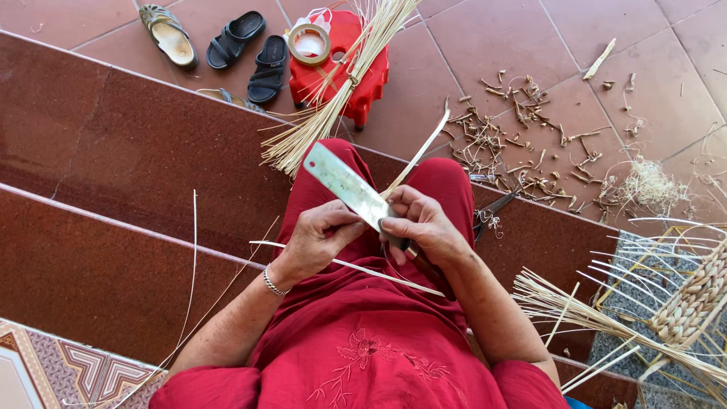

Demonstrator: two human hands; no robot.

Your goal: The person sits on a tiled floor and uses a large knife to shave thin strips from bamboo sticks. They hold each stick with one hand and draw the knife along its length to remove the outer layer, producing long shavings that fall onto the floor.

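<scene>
The knife (356,193) lies across my lap, its broad grey blade slanting up and away to the left, its dark handle pointing down toward my right wrist. My right hand (424,227) is closed round the knife where blade meets handle, thumb pressed along the flat of the steel. A pale strip of cane (413,163) rises from between my hands, running just beside the blade and on past it toward the floor tiles. My left hand (318,238) is curled, its fingertips pinching that strip against the blade's edge; a silver bracelet (274,284) sits on the wrist. Another thin split strip (356,267) crosses my red dress (356,333) below both hands, from left to right.

I am sitting on dark red stone steps (113,189). Beyond my knees a tied bundle of straw-coloured canes (333,106) leans across a small red plastic stool (341,64), which carries a roll of tape (309,42). To the left of the stool are sandals (216,42), one tan and two black. To the right, cane shavings and offcuts (522,144) are scattered over the tiles, with scissors (492,208) near my right knee. At the far right lies a half-woven basket (689,299) with loose spokes fanning out.
</scene>
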